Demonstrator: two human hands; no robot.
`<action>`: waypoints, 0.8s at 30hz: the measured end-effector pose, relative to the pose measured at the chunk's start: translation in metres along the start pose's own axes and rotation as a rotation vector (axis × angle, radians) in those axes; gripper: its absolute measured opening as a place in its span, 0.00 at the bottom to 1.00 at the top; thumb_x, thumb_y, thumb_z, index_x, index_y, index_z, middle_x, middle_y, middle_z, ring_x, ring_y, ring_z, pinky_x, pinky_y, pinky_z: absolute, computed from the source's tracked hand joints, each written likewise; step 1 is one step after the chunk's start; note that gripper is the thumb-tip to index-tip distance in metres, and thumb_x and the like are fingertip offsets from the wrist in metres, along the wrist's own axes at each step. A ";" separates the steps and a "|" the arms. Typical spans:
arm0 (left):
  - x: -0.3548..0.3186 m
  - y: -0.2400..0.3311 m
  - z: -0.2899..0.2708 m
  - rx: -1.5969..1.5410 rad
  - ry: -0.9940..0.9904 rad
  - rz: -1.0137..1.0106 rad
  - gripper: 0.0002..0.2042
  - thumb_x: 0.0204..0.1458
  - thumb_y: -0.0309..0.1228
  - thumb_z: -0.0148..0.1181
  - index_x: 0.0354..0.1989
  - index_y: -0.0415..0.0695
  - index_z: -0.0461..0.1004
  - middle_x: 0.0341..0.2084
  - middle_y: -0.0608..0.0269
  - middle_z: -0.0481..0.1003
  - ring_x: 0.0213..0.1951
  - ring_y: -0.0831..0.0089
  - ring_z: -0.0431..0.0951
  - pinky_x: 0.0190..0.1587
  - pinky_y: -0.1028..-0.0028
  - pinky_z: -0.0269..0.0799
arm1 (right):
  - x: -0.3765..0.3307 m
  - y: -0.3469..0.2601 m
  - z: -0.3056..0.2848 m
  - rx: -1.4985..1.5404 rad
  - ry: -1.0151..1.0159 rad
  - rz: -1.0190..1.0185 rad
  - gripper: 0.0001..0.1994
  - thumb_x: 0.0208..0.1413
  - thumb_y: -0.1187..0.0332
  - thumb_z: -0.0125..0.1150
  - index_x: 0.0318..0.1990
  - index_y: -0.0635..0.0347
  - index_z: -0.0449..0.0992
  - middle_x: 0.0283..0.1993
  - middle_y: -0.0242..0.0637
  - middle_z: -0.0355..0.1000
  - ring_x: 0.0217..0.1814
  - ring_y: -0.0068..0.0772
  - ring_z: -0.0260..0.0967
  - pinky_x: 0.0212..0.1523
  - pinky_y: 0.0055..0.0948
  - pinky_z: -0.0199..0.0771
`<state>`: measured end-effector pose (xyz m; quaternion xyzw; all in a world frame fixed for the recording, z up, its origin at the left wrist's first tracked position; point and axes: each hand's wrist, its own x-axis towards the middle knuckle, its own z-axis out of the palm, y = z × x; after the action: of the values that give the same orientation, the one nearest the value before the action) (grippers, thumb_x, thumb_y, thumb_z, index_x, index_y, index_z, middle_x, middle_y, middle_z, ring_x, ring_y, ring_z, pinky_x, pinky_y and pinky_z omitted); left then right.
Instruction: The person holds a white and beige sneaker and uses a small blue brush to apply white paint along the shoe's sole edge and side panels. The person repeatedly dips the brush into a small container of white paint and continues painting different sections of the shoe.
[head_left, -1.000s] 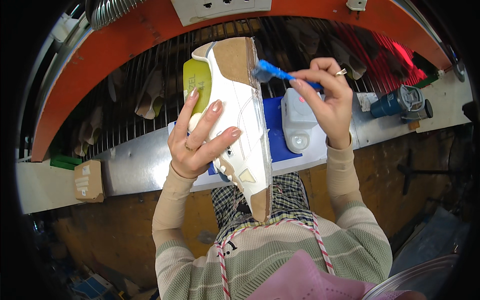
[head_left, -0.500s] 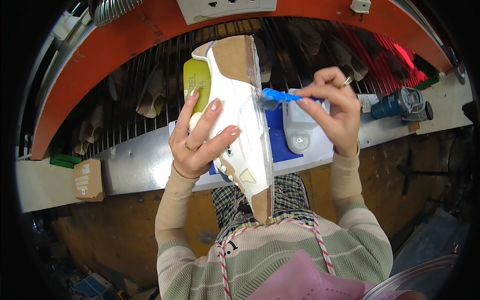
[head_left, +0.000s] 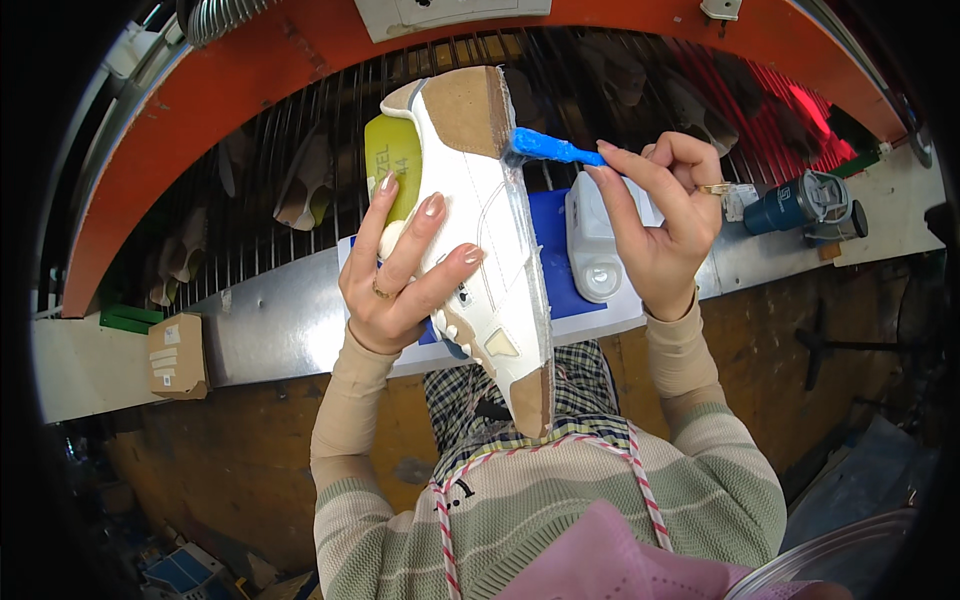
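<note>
Centre frame: our left hand grips a white shoe upper (sole side right); our right hand pinches a blue brush at its heel edge. Risk: glue smearing the leather if bristles stray.

The shoe upper looks like smooth white leather with matt tan suede-like patches at toe and heel; the last inside it is glossy yellow-green plastic. Beside the shoe's heel, the brush is shiny blue plastic, wet-looking at the tip. Behind the shoe run dull dark metal bars and a brushed, faintly reflective steel ledge. Left of the shoe sits a matt brown cardboard box.
</note>
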<state>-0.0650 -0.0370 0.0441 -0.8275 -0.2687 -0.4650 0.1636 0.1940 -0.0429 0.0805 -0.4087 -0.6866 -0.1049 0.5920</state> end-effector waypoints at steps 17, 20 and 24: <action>-0.006 -0.004 0.011 -0.015 0.061 -0.017 0.24 0.44 0.37 0.73 0.52 0.66 0.75 0.60 0.68 0.72 0.60 0.46 0.72 0.56 0.60 0.80 | -0.014 0.013 -0.024 0.537 -0.411 0.301 0.08 0.45 0.77 0.73 0.35 0.64 0.85 0.36 0.32 0.64 0.36 0.24 0.65 0.37 0.22 0.67; -0.004 -0.003 0.015 -0.029 0.069 -0.028 0.24 0.44 0.36 0.73 0.52 0.64 0.75 0.59 0.66 0.72 0.59 0.46 0.72 0.58 0.59 0.79 | -0.021 0.008 -0.018 0.645 -0.359 0.467 0.08 0.47 0.76 0.73 0.36 0.65 0.84 0.37 0.31 0.64 0.38 0.23 0.64 0.38 0.22 0.67; -0.001 0.001 0.020 -0.068 0.092 -0.066 0.24 0.45 0.36 0.72 0.53 0.61 0.75 0.59 0.66 0.72 0.59 0.46 0.72 0.59 0.58 0.78 | -0.038 -0.011 -0.011 0.753 -0.233 0.668 0.10 0.48 0.78 0.72 0.40 0.66 0.83 0.40 0.31 0.64 0.43 0.24 0.63 0.44 0.22 0.66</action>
<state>-0.0513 -0.0273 0.0326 -0.8009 -0.2724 -0.5165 0.1323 0.1934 -0.0737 0.0535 -0.3733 -0.5703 0.3906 0.6188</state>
